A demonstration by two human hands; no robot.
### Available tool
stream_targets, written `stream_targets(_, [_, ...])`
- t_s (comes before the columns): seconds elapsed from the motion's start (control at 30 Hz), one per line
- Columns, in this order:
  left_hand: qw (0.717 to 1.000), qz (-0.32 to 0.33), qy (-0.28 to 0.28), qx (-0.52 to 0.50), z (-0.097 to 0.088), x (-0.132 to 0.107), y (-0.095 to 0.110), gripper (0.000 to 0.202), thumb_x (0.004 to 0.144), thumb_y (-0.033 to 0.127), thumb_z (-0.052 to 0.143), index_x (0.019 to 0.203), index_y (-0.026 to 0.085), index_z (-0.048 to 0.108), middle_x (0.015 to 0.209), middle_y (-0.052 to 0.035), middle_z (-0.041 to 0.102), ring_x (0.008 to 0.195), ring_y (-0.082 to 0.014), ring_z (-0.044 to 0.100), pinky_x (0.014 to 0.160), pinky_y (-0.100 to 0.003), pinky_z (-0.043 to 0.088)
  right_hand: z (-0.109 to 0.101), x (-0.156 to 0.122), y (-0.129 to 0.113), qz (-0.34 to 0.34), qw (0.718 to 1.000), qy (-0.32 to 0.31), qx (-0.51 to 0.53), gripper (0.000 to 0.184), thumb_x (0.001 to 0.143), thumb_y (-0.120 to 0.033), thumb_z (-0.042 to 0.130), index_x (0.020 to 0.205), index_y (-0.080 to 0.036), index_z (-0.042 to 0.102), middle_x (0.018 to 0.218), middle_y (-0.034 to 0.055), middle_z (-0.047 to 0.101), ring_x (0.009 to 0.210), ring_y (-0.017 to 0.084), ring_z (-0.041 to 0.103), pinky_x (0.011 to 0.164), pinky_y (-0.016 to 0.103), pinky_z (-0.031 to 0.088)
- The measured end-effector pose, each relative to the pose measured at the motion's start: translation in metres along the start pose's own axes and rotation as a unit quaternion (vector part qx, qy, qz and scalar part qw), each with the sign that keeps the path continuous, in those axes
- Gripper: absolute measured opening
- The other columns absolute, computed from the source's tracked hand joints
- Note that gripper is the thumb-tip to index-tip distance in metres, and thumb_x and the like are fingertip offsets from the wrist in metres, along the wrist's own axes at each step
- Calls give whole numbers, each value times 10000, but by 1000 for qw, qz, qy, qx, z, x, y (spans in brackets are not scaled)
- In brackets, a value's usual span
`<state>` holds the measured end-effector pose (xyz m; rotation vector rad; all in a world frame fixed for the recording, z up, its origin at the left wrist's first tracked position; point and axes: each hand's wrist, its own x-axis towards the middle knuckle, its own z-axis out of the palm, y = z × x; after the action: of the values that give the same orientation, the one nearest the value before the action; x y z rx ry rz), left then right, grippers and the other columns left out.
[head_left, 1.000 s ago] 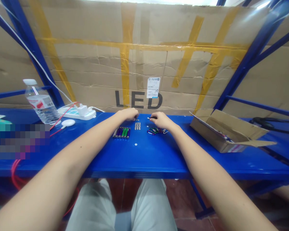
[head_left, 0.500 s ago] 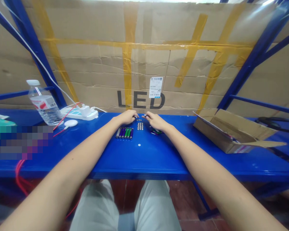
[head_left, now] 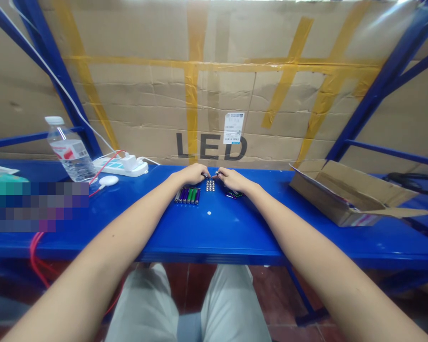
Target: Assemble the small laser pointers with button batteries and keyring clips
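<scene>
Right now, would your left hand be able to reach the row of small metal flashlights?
Probably yes: your left hand sits just beyond the small metal flashlights, with only blue bench between them.

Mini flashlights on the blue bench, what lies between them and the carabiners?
A small group of silver button cells lies between the mini flashlights and the carabiners, as the head view shows.
</scene>
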<state>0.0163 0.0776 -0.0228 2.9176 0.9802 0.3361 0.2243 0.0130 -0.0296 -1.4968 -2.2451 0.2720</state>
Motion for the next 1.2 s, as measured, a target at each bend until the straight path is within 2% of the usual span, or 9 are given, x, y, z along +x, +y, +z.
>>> stream_targets(0.2, [1000, 2, -2, -29, -1, -1, 4, 461, 753, 32, 478, 1065, 201, 773, 1131, -34, 750, 1059, -185, 667, 984, -255, 468, -5, -5, -3, 6, 1000, 5, 28, 156, 993, -220, 424, 919, -192, 558, 1111, 111, 706, 988, 225, 634, 808, 293, 442])
stream_targets(0.53, [999, -10, -8, -43, -3, -3, 7, 474, 729, 23, 472, 1038, 209, 779, 1110, -32, 757, 1046, -184, 672, 970, -250, 471, -6, -7, -4, 11, 997, -4, 72, 152, 985, -212, 408, 896, -194, 530, 1145, 98, 722, 927, 207, 622, 766, 287, 436])
stream_targets(0.87, [999, -8, -6, -47, -3, -4, 9, 479, 734, 30, 461, 1043, 209, 780, 1117, -30, 754, 1049, -183, 670, 964, -246, 470, -8, -8, -7, 17, 998, -2, 55, 154, 982, -211, 415, 866, -195, 514, 1126, 99, 720, 932, 209, 625, 777, 288, 431])
stream_targets(0.97, [999, -4, -2, -47, -4, -4, 11, 462, 752, 38, 460, 1043, 202, 778, 1116, -35, 752, 1049, -183, 667, 956, -247, 473, -8, -8, -7, 15, 997, 1, 77, 154, 980, -208, 421, 856, -198, 510, 1131, 96, 728, 945, 210, 634, 787, 293, 440])
stream_targets(1.07, [998, -34, 39, -39, -12, -7, 9, 408, 785, 69, 478, 1043, 190, 770, 1137, -53, 743, 1059, -196, 662, 952, -265, 479, -10, -9, -4, 24, 991, 23, 130, 152, 975, -194, 426, 849, -198, 511, 1129, 99, 738, 1004, 208, 647, 809, 295, 454])
stream_targets(1.2, [983, -154, 102, -7, -33, -26, -1, 245, 826, 193, 559, 978, 175, 750, 1043, -98, 758, 980, -239, 688, 865, -300, 514, -18, -14, 8, 43, 983, 84, 159, 143, 973, -200, 435, 871, -196, 536, 1111, 99, 752, 1073, 210, 643, 870, 313, 445])
